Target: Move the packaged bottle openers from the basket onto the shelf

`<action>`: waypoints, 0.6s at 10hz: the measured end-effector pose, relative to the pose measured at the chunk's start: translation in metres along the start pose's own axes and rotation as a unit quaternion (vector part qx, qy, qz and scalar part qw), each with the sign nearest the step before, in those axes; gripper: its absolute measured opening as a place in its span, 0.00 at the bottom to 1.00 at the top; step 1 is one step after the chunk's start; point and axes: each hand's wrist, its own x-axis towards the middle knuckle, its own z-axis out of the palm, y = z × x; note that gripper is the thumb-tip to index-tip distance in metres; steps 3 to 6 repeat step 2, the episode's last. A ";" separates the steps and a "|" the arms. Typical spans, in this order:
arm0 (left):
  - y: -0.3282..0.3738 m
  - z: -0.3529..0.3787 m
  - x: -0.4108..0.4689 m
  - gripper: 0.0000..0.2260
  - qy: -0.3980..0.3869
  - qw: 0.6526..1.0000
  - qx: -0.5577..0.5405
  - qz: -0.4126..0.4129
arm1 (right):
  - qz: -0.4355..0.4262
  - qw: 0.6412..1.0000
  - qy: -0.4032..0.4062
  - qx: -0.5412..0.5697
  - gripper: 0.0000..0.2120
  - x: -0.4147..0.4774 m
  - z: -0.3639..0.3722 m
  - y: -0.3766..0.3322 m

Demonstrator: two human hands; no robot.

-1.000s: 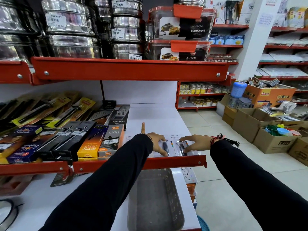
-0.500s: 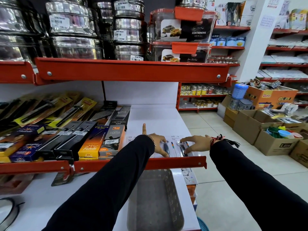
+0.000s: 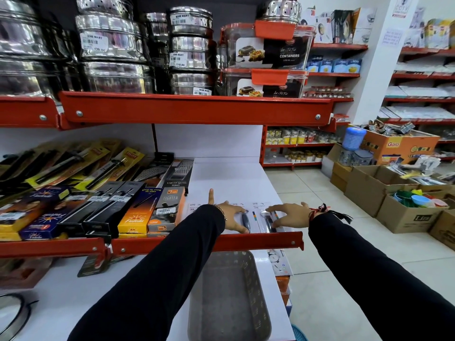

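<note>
White carded openers (image 3: 256, 219) are lying flat at the shelf (image 3: 209, 243) front, both hands pressing down, probably squaring them against the red lip. Left hand (image 3: 230, 214) and right hand (image 3: 286, 215) are splaying fingers apart. Basket (image 3: 229, 296) below is looking empty.

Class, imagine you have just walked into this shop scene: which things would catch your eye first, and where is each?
Front and centre, the left hand and right hand press flat on two packaged bottle openers lying side by side at the front of the white shelf. Just below, a grey basket looks empty. Shiny steel tins are stacked on the red-edged shelf above, upper left.
</note>
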 end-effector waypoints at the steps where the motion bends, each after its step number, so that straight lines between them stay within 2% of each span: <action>1: 0.000 -0.003 -0.013 0.32 0.080 0.996 -0.031 0.002 | -0.035 0.993 0.108 0.020 0.25 -0.014 -0.002 -0.006; 2: -0.003 -0.004 -0.018 0.28 0.161 0.985 -0.058 0.001 | -0.073 0.976 0.205 0.021 0.23 -0.019 -0.001 -0.007; 6: -0.003 -0.004 -0.018 0.28 0.161 0.985 -0.058 0.001 | -0.073 0.976 0.205 0.021 0.23 -0.019 -0.001 -0.007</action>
